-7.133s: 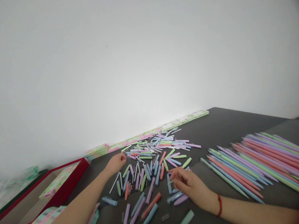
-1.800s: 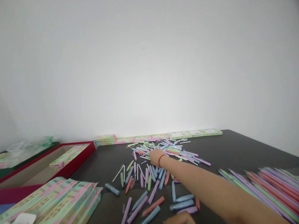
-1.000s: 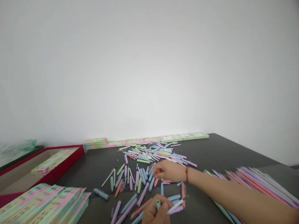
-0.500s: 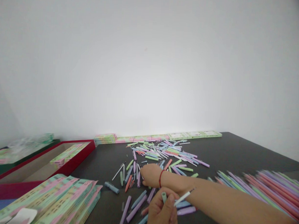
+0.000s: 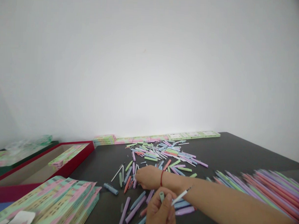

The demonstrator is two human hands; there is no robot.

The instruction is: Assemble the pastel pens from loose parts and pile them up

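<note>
My left hand (image 5: 160, 210), low in the middle, is closed around a green pen barrel (image 5: 162, 196) and a white pen refill (image 5: 181, 196). The refill points up to the right, with its dark tip free. My right hand (image 5: 147, 176) reaches across above it, wearing a red cord at the wrist. Its curled fingers are down among loose pen parts, beside a purple pen piece (image 5: 135, 183); what they pinch is hidden. Blue, purple and orange barrels (image 5: 135, 209) lie left of my left hand. A blue pen cap (image 5: 111, 188) lies farther left.
A heap of pastel pen parts and refills (image 5: 160, 151) spreads behind my hands. Rows of long pens (image 5: 271, 191) lie at right. Printed cartons (image 5: 63, 200) overlap at front left, near a red box (image 5: 76, 165). More cartons (image 5: 183, 136) line the wall edge.
My right hand has shifted slightly left and lower among the pen parts. My left hand keeps the barrel and refill, nearly in place. The view has moved a little.
</note>
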